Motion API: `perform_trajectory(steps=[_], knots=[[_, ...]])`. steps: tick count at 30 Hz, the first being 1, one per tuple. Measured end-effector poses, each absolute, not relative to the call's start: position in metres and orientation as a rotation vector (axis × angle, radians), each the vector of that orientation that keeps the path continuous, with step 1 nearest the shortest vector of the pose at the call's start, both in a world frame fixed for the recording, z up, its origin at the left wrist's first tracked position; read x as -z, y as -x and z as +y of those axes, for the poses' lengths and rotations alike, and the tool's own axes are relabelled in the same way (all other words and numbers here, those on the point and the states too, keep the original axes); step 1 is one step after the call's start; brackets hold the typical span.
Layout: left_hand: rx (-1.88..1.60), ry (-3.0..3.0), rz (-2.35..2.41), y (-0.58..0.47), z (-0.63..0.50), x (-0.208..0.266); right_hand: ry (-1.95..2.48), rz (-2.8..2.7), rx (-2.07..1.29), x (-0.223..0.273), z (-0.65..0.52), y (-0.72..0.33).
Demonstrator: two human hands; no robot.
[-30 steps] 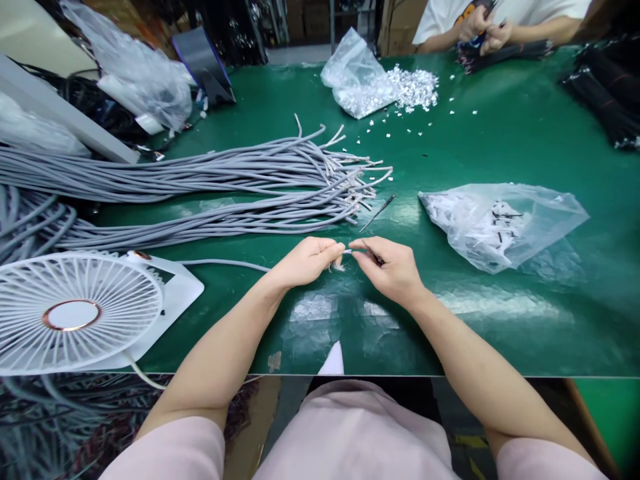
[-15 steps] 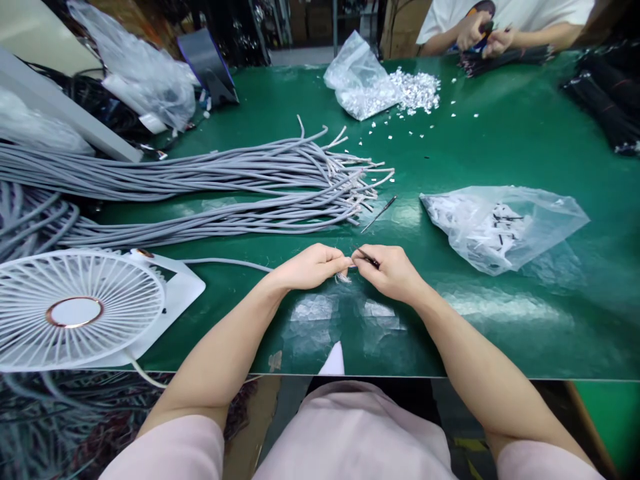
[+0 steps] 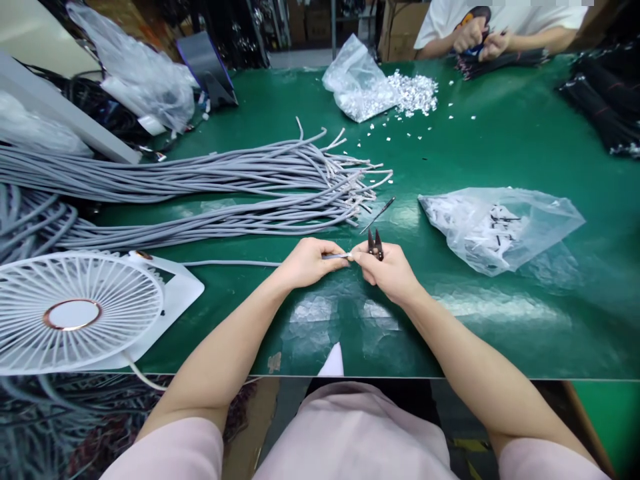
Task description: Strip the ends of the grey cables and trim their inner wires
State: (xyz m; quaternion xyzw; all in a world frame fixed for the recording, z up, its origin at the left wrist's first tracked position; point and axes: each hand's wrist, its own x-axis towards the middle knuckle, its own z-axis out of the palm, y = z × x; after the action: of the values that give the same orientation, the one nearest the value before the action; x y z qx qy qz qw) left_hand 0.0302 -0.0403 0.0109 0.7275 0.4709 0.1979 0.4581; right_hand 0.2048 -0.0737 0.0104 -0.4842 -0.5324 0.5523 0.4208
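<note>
My left hand pinches a grey cable close to its end, and the cable trails off to the left past the fan. Against that end, the fingertips of my right hand are closed. Dark thread snips sit in my right hand, their two blades apart and pointing away from me. Just beyond lies a thin dark pointed tool on the table. Further left is a large bundle of grey cables with stripped, pale ends. What the right fingertips grip at the cable end is too small to make out.
A white fan stands at the left front. On the right lies a clear bag of white parts. Another bag spills small shiny pieces at the back. Across the green table, a co-worker's hands hold dark wires.
The snips have turned from lying flat in my right hand to pointing away with blades apart. The loose pale strands under my left fingers are out of sight, and the cable end now shows.
</note>
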Motion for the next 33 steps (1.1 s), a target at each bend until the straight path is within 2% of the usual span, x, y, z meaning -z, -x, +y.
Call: perform_trajectory(steps=[4, 10, 19, 23, 27, 30, 33], knots=[[-0.355, -1.818, 1.116, -0.029, -0.041, -0.011, 1.260, -1.691, -0.906, -0.012, -0.071, -0.212], [-0.305, -1.778, 1.092, -0.028, -0.042, -0.018, 1.248, -1.888, -1.043, -0.016, -0.063, -0.229], [-0.199, -1.863, 1.135, -0.025, -0.046, -0.025, 1.157, -2.230, -0.706, -0.008, -0.065, -0.214], [-0.323, -2.116, 1.083, -0.021, -0.058, -0.022, 1.176, -2.127, -0.852, -0.011, -0.065, -0.211], [-0.484, -2.359, 1.022, -0.016, -0.068, -0.016, 1.143, -1.851, -1.247, -0.007, -0.060, -0.206], [-0.503, -2.359, 1.014, -0.012, -0.069, -0.016, 1.090, -1.672, -1.481, -0.001, -0.055, -0.204], [-0.481, -2.178, 1.005, -0.012, -0.066, -0.017, 1.122, -1.589, -1.487, -0.001, -0.054, -0.206]])
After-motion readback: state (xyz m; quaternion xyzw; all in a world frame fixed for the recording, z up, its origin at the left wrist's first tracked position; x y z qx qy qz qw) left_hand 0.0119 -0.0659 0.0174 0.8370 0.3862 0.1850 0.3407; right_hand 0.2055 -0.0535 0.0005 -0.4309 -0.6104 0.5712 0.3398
